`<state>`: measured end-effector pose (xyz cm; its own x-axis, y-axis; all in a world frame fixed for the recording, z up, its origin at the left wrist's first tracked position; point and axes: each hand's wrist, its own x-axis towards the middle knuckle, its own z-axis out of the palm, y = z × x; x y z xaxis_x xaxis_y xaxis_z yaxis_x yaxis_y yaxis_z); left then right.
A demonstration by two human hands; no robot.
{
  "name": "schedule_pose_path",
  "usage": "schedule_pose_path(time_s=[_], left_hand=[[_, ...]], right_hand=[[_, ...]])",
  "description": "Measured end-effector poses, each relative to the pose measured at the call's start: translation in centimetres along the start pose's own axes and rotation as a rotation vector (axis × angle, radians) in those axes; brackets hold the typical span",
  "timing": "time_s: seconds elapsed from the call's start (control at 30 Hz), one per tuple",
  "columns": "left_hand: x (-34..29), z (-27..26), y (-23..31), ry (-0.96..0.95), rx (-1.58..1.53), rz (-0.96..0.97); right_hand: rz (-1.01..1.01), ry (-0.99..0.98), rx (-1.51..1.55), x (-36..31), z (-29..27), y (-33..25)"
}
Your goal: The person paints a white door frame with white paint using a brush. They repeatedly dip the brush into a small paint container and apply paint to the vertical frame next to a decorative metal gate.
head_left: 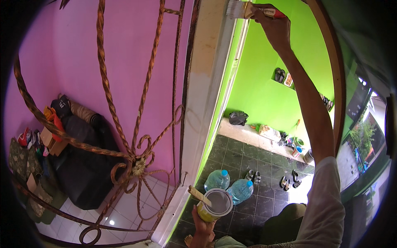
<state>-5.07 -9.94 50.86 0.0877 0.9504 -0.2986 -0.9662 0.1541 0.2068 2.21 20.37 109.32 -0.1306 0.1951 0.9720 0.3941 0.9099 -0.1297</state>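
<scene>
High up, my right hand (273,28) grips a paintbrush (236,9) with a red-tipped handle. Its pale bristles lie against the upper part of the white-painted frame (202,97). Patches of tan show on that frame near the top. Down low, my left hand (202,226) is wrapped round a yellow paint can (204,214), which is tilted so that the greyish-white paint inside shows. A flat wooden stick (199,195) leans out over the can's rim. Part of my left hand is hidden under the can.
Left of the frame, a twisted rusty iron grille (136,165) stands before a pink room with a black sofa (87,161). Two blue water jugs (217,180), sandals (285,182) and dark floor tiles lie below. A green wall (264,70) rises behind a ledge holding bags and pots.
</scene>
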Motion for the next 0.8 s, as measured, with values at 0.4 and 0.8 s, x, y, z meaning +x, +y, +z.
schedule_pose_path(time_s=[0.4,0.8], left_hand=[[-0.3,-0.5,-0.1,0.003,-0.022,0.013],[-0.3,0.4,0.1,0.016,-0.001,0.019]], right_hand=[[-0.234,-0.037,-0.181,-1.1,0.6,-2.2],[-0.182,-0.035,-0.22,2.5,-0.1,-2.2]])
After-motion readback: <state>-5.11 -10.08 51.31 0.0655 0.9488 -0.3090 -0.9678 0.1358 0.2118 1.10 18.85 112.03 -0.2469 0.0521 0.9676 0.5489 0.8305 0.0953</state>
